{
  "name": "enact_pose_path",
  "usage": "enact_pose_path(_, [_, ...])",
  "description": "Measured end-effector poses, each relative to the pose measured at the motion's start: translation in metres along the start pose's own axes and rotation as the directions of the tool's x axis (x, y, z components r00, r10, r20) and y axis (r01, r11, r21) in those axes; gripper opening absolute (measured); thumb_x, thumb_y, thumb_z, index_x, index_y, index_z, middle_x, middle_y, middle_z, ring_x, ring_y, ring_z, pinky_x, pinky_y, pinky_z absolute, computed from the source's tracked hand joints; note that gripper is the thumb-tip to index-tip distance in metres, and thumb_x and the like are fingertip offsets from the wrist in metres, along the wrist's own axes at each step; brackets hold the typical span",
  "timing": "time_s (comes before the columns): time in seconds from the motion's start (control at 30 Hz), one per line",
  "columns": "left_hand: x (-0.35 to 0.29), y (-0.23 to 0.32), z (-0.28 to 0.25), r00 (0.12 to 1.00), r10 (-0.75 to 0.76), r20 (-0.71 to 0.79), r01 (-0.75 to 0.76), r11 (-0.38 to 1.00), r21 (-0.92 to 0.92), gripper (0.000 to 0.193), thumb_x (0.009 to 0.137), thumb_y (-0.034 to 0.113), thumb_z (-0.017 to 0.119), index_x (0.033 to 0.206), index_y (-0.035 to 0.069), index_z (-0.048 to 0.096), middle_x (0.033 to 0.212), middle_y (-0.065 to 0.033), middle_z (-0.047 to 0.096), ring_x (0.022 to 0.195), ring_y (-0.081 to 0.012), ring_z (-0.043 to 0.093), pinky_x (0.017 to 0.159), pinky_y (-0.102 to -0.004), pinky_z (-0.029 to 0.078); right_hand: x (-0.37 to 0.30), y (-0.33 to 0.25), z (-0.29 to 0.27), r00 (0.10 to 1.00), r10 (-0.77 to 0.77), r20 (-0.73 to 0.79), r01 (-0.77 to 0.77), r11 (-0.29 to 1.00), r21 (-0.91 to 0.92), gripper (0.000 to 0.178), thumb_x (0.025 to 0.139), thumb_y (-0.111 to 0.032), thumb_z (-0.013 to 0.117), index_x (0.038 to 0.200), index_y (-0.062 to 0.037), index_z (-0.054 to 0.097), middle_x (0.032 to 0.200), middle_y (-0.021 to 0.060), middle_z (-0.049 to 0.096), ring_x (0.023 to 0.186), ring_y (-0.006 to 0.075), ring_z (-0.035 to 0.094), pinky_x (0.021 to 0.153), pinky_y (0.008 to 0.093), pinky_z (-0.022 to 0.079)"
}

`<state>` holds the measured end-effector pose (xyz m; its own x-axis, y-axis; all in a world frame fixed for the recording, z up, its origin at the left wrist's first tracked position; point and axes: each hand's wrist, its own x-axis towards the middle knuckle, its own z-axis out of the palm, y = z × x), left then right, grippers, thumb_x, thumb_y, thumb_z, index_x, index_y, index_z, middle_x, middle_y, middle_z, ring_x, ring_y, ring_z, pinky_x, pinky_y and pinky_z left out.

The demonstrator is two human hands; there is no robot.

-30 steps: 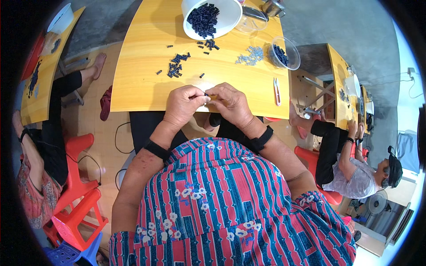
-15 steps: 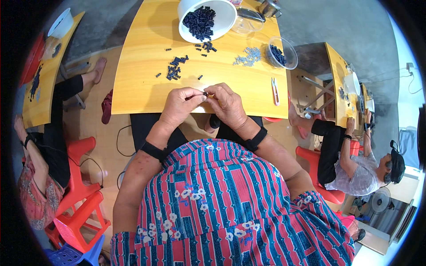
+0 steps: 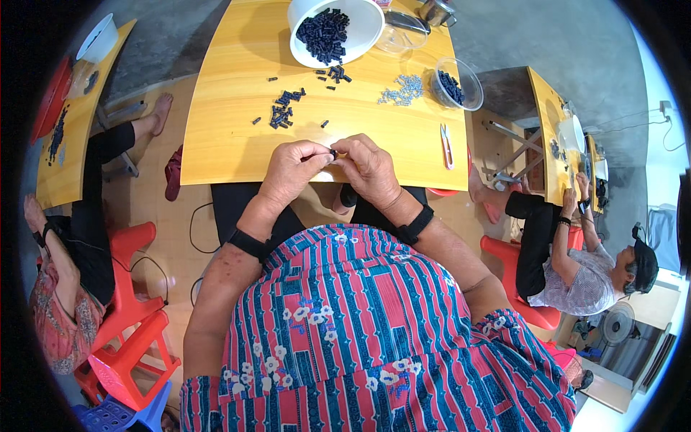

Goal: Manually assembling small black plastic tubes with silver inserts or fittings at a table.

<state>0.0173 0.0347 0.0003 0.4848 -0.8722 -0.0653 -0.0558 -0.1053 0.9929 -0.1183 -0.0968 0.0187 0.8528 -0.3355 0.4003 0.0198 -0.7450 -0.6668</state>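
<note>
My left hand (image 3: 290, 171) and my right hand (image 3: 369, 169) meet over the near edge of the yellow table (image 3: 216, 144). Pinched between their fingertips is a small black plastic piece (image 3: 332, 154), mostly covered by the fingers. Just beyond my hands lies one loose black piece (image 3: 324, 124). A small heap of black pieces (image 3: 281, 115) lies farther left, and more (image 3: 337, 73) are scattered before a tilted white tub (image 3: 373, 32) full of them. To the right is a pile of small clear-grey parts (image 3: 403, 91).
A clear round bowl (image 3: 471, 85) with black pieces stands at the table's right edge. Thread snips (image 3: 447, 147) lie nearer. A clear lid or container (image 3: 403, 43) and a metal cup (image 3: 437, 12) stand at the back. Co-workers sit at tables left and right, beside red stools (image 3: 129, 288).
My hands keep almost the same place, still pinching the small black piece. At the right, the co-worker's hands have moved slightly.
</note>
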Motion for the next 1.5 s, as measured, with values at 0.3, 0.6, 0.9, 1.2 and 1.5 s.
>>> enact_pose_path(0.3, [0.000,0.003,0.000,1.000,-0.011,0.012,0.011,0.999,0.044,0.013,0.089,0.009,0.066,0.090,-0.003,0.069,0.078,-0.0001,0.066,0.072,-0.0061,0.057,0.066,-0.0221,0.047,0.001,0.001,-0.003,0.997,-0.012,0.071,0.016,0.998,-0.061,0.026,0.080,-0.003,0.068,0.105,-0.0078,0.061,0.096,0.0130,0.062,0.084,0.0327,0.065,0.071,0.0370,0.054])
enact_pose_path(0.6, [-0.001,0.000,0.004,0.997,0.059,-0.040,-0.058,0.998,0.037,0.012,0.086,0.011,0.068,0.089,-0.001,0.071,0.077,-0.0048,0.068,0.070,-0.0095,0.061,0.064,-0.0245,0.048,0.002,0.001,-0.003,0.997,-0.045,0.059,0.046,0.999,-0.014,0.022,0.079,-0.004,0.068,0.099,-0.0080,0.062,0.091,0.0109,0.063,0.081,0.0314,0.065,0.070,0.0364,0.054])
enact_pose_path(0.9, [0.000,-0.001,0.006,0.996,0.037,-0.084,-0.037,0.999,-0.005,0.011,0.085,0.011,0.070,0.088,0.000,0.069,0.078,-0.0055,0.068,0.069,-0.0109,0.061,0.064,-0.0256,0.049,0.015,0.013,-0.011,0.992,0.109,0.068,-0.123,0.954,0.274,0.024,0.078,-0.002,0.067,0.102,-0.0061,0.068,0.095,0.0134,0.066,0.084,0.0323,0.065,0.076,0.0360,0.054])
enact_pose_path(1.2, [0.001,-0.001,0.011,0.987,0.106,-0.121,-0.085,0.982,0.170,0.013,0.082,0.013,0.073,0.086,0.002,0.068,0.077,-0.0071,0.062,0.065,-0.0172,0.060,0.063,-0.0288,0.049,0.055,0.026,0.007,0.988,-0.122,0.095,0.136,0.977,-0.163,0.026,0.071,-0.002,0.067,0.095,-0.0109,0.070,0.096,0.0083,0.069,0.092,0.0296,0.063,0.078,0.0376,0.054])
enact_pose_path(1.5, [0.000,0.002,0.011,0.985,0.126,-0.116,-0.102,0.976,0.193,0.012,0.082,0.013,0.073,0.087,0.003,0.068,0.077,-0.0071,0.062,0.066,-0.0172,0.060,0.063,-0.0289,0.049,0.045,0.034,0.012,0.969,-0.143,0.200,0.201,0.930,-0.308,0.027,0.071,-0.009,0.069,0.098,-0.0104,0.064,0.089,0.0101,0.061,0.088,0.0312,0.060,0.076,0.0394,0.052])
